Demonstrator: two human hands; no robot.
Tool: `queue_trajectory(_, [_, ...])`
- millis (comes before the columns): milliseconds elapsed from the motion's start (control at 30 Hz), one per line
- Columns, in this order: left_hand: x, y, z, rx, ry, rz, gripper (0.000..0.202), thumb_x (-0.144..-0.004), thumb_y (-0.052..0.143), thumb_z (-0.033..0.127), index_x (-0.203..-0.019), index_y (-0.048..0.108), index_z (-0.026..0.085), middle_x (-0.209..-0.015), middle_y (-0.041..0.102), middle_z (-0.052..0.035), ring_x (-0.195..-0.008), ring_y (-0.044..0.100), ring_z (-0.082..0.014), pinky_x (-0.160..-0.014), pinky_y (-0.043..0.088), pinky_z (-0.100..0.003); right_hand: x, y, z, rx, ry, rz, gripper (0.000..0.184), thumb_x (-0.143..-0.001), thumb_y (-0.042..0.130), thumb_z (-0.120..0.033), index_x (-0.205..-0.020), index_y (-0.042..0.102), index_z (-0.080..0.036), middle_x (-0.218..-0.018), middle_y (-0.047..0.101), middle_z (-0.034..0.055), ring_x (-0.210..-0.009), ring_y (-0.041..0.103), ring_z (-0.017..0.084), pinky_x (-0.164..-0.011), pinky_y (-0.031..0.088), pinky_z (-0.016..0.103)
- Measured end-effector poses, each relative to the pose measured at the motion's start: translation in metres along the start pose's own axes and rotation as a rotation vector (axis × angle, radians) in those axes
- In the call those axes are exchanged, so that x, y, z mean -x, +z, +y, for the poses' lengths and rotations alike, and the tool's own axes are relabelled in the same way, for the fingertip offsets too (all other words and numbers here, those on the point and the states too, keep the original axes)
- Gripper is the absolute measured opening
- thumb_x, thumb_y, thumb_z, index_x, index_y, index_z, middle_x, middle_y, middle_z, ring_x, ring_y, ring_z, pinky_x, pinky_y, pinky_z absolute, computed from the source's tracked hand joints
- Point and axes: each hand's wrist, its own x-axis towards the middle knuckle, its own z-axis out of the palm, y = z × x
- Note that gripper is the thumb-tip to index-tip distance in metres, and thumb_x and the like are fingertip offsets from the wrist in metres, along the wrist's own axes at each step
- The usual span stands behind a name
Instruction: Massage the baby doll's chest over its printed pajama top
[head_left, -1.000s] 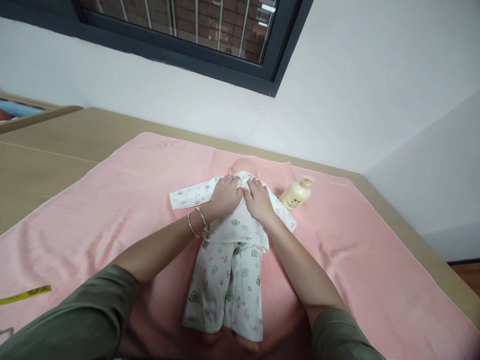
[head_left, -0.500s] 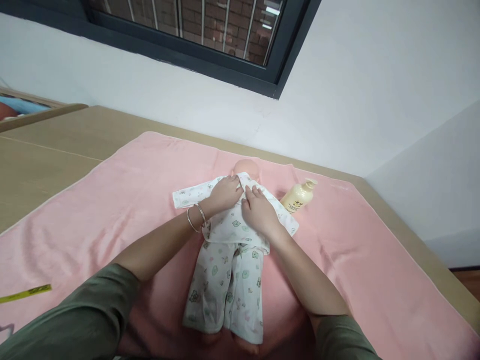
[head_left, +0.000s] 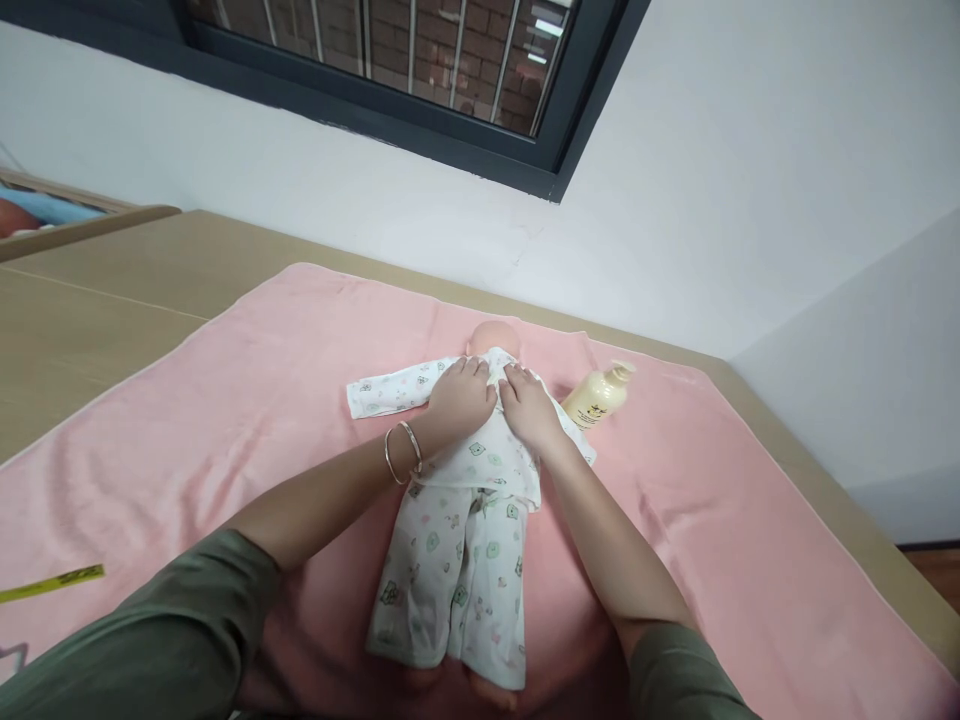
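A baby doll lies on its back, its head toward the wall and its feet toward me. It wears a white printed top and matching trousers. My left hand rests flat on the chest of the top, fingers stretched toward the doll's head. Beside it, my right hand lies flat on the other side of the chest, fingers also extended. Neither hand grips anything. One sleeve reaches out to the left; the right sleeve is partly hidden behind my right hand and wrist.
A pink blanket covers much of the wooden surface. Right of the doll, a pale yellow pump bottle lies tilted. A yellow strip is at the far left. Behind are a white wall and a dark-framed window.
My fingers, earlier bent at the middle of the doll's top near the collar, have spread apart and now lie flat on either side of the chest. The view has shifted slightly.
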Motion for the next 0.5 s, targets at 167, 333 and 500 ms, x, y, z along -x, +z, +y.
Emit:
queue_trajectory(167, [-0.018,-0.01,-0.025,0.121,-0.039,-0.124,0.039,-0.099,0.037,0.026,-0.117,0.067,0.009,-0.12,0.072,-0.0178,-0.116,0.066,-0.0277,-0.106,0.05,-0.04,0.026,0.006,-0.032,0.089,0.039,-0.003,0.056,-0.103,0.033,-0.027,-0.153,0.047,-0.006,-0.161,0.043,0.0206,-0.154,0.034,0.035,-0.126,0.028,0.052])
queue_trajectory(333, [-0.007,-0.004,-0.007,0.02,-0.121,-0.073,0.045,-0.099,0.038,0.026,-0.129,0.062,0.003,-0.134,0.066,-0.0258,-0.13,0.059,-0.0348,-0.11,0.045,-0.049,0.032,0.0,-0.037,0.082,0.019,-0.036,0.054,-0.101,0.035,-0.022,-0.15,0.052,-0.009,-0.156,0.051,0.019,-0.151,0.04,0.034,-0.125,0.031,0.051])
queue_trajectory(500, [0.014,0.004,0.021,-0.058,-0.105,-0.05,0.054,-0.099,0.039,0.024,-0.144,0.052,-0.003,-0.15,0.053,-0.0304,-0.144,0.047,-0.0405,-0.114,0.04,-0.054,0.012,-0.008,-0.013,-0.038,-0.032,-0.039,0.05,-0.1,0.033,-0.022,-0.141,0.061,-0.014,-0.156,0.053,0.0134,-0.151,0.04,0.027,-0.125,0.032,0.045])
